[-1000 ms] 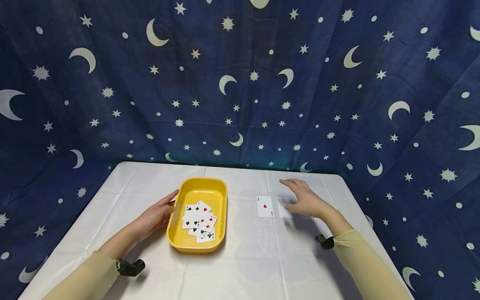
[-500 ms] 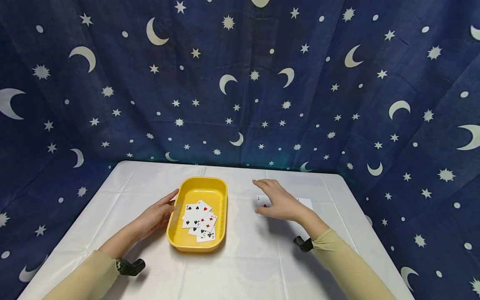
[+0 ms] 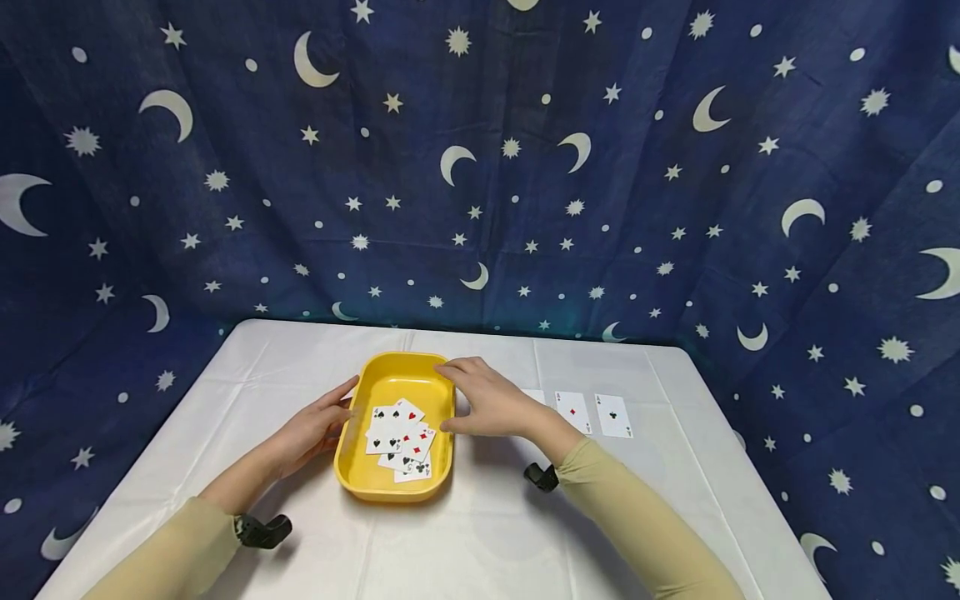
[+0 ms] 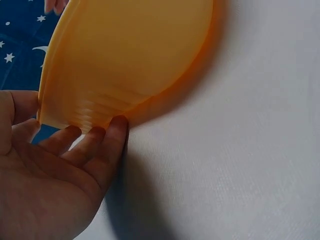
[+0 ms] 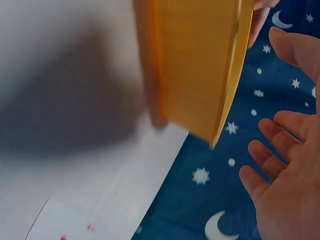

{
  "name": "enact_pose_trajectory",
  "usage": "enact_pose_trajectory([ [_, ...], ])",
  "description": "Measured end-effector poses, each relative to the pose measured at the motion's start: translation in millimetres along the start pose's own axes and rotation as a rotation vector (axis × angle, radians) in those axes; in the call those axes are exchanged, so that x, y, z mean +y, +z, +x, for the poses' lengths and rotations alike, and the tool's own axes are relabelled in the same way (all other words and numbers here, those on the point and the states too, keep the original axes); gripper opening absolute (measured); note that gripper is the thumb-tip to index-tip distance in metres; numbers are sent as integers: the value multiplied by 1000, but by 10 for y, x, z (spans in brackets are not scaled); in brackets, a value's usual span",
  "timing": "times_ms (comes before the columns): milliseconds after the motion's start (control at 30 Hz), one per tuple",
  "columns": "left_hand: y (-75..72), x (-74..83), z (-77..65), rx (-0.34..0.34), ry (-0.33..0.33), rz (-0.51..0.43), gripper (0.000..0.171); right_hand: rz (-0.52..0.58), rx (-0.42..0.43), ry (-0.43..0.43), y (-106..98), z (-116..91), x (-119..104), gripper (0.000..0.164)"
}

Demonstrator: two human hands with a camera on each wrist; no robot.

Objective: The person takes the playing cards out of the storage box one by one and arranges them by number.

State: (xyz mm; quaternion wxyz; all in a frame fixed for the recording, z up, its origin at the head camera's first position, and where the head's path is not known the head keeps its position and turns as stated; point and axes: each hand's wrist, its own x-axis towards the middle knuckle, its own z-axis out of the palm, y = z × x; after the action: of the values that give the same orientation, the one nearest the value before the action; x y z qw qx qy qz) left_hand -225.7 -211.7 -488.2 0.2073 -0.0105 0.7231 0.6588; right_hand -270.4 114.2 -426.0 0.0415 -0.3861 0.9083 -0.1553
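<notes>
A yellow rectangular tray [image 3: 356, 483] sits on the white table with several playing cards [image 3: 400, 437] lying face up inside. My left hand [image 3: 311, 433] holds its left side: the thumb reaches over the rim, and the fingers lie against the outer wall [image 4: 135, 55]. My right hand [image 3: 491, 404] is spread at the tray's right rim, its fingertips overlapping the edge in the head view. In the right wrist view the right hand [image 5: 290, 170] is apart from the tray wall [image 5: 195, 70], fingers bent loosely, nothing between them.
Right of the tray lie an ace of diamonds [image 3: 572, 412] and an ace of clubs [image 3: 614, 416]; a third card [image 3: 535, 395] is mostly hidden behind the right hand. A dark blue curtain [image 3: 480, 167] with moons and stars hangs behind the white table [image 3: 480, 542].
My right hand has moved left from over the row of aces to the tray's right rim, uncovering the diamond and club aces. The left hand and the tray have stayed in place.
</notes>
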Motion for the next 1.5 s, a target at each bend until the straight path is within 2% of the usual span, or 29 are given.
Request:
enact_pose_trajectory([
  [233, 38, 45, 11, 11, -15, -62, 73, -73, -35, -54, 99, 251, -138, 88],
  [600, 78, 113, -3, 32, -48, -87, 73, -130, -142, -34, 285, 507, -272, 91],
  [1100, 81, 102, -37, 23, -50, -107, 69, -240, -236, 19, 480, 669, -357, 97],
  [1367, 81, 100, -44, 28, -60, -118, 69, -321, -267, 15, 548, 724, -408, 80],
  [1500, 84, 96, -43, 34, -61, -117, 69, -331, -275, 31, 577, 742, -423, 82],
])
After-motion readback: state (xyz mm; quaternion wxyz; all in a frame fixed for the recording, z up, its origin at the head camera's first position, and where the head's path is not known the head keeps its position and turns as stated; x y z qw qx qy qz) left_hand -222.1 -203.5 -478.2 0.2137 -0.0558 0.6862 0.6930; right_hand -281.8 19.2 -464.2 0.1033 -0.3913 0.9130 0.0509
